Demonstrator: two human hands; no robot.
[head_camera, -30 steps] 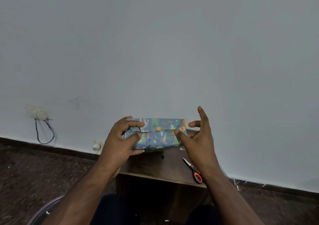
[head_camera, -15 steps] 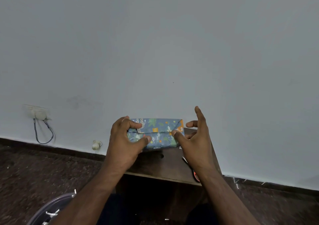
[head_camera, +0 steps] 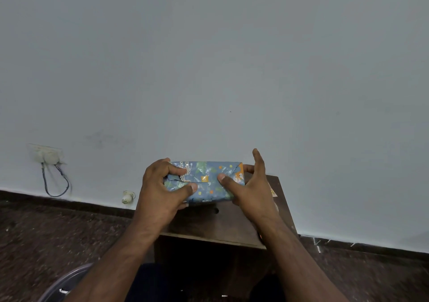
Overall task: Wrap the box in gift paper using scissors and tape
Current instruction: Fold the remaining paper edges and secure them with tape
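Head view: I am looking down at my two hands on the wrapped box (head_camera: 205,182), which sits at the far edge of the small dark wooden desk (head_camera: 220,225), close against the pale wall (head_camera: 209,69). The box is covered in blue gift paper printed with animals and leaves, with a folded seam running along its top and a glossy strip of tape near the middle of that seam. My left hand (head_camera: 160,190) grips the left end of the box: the fingers curl over the far top edge and the thumb presses on the paper on the near side, so the end is pinched between them. My right hand (head_camera: 251,190) is at the right end, less closed; its thumb lies flat on the top of the box near the folded orange corner, one finger reaches round behind the end and touches the paper, and the index finger stands up straight, clear of the box. I cannot tell how the remaining fingers of that hand lie under the box. My right wrist hides the desk's near right corner. Left of the desk, on the wall, a socket (head_camera: 47,154) has a looped cable hanging from it, and the rim of a clear bowl (head_camera: 65,283) shows beside my left forearm above the dark floor (head_camera: 46,227).
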